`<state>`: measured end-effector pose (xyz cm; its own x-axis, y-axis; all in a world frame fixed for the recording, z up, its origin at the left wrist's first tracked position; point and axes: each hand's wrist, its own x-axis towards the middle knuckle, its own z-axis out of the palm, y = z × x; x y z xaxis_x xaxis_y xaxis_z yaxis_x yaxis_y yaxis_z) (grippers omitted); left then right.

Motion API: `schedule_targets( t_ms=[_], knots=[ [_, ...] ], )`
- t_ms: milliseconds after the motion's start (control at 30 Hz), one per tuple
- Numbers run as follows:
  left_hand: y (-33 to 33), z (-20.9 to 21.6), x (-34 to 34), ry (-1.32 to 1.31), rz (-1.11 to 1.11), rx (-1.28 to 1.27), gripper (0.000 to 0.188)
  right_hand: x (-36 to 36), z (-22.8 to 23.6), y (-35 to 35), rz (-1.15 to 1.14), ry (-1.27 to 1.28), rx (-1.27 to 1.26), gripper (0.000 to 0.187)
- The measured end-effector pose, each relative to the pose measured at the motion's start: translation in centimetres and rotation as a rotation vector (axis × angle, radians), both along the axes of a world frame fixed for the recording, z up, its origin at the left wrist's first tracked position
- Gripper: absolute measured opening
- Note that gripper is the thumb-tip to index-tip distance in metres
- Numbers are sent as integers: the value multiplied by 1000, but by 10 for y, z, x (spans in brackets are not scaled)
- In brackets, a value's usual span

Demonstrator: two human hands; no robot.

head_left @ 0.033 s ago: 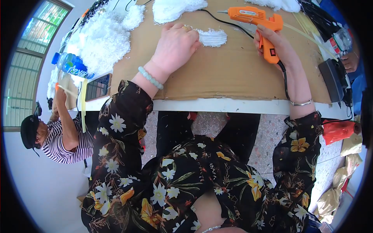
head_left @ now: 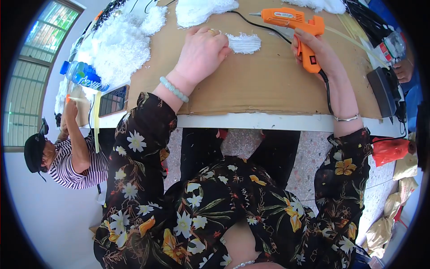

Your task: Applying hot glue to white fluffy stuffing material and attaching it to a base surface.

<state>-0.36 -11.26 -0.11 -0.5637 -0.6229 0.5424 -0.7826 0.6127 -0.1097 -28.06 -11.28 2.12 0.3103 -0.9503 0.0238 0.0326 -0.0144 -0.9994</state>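
Observation:
My right hand (head_left: pixel 314 47) is wrapped round the handle of an orange hot glue gun (head_left: pixel 286 17). The gun's metal nozzle points left, above the cardboard, and a pale glue stick (head_left: pixel 347 38) trails from its back end. A black cord hangs from the handle. My left hand (head_left: pixel 204 54) is closed at the left end of a small white fringed strip of fabric (head_left: pixel 245 44), which lies on the cardboard (head_left: pixel 251 85). Its fingertips are partly hidden behind the hand. The nozzle is apart from the strip, up and to its right.
White fluffy pieces (head_left: pixel 118 45) are heaped at the left, beside a blue-capped bottle (head_left: pixel 85 74) and a phone (head_left: pixel 113 101). Another fluffy piece (head_left: pixel 201 11) lies at the back. On the right stand a dark box (head_left: pixel 380 92) and a clear bottle (head_left: pixel 394 47). A co-worker (head_left: pixel 74 157) sits left.
The glue gun in my right hand has shifted very slightly left. My left hand and the fabric strip have barely moved.

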Motion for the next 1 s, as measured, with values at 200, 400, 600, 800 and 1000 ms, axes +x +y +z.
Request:
schedule_targets(
  t_ms=[200, 400, 600, 800, 1000],
  knots=[
    [-15, -8, 6, 324, 20, 192, 11, 0, -9, -10, 48, 1, -13, 31],
    [-22, 6, 11, 509, 111, 534, 20, -3, -14, -14, 69, -9, -19, 32],
    [-14, 18, 18, 394, 65, 684, 33, -3, -14, -12, 75, -5, -49, 31],
    [-19, 14, 17, 330, 24, 626, 38, -3, -12, -10, 87, -11, -38, 32],
    [-26, 19, 8, 267, 53, 595, 34, -5, -11, -9, 77, -2, -14, 32]
  ],
)
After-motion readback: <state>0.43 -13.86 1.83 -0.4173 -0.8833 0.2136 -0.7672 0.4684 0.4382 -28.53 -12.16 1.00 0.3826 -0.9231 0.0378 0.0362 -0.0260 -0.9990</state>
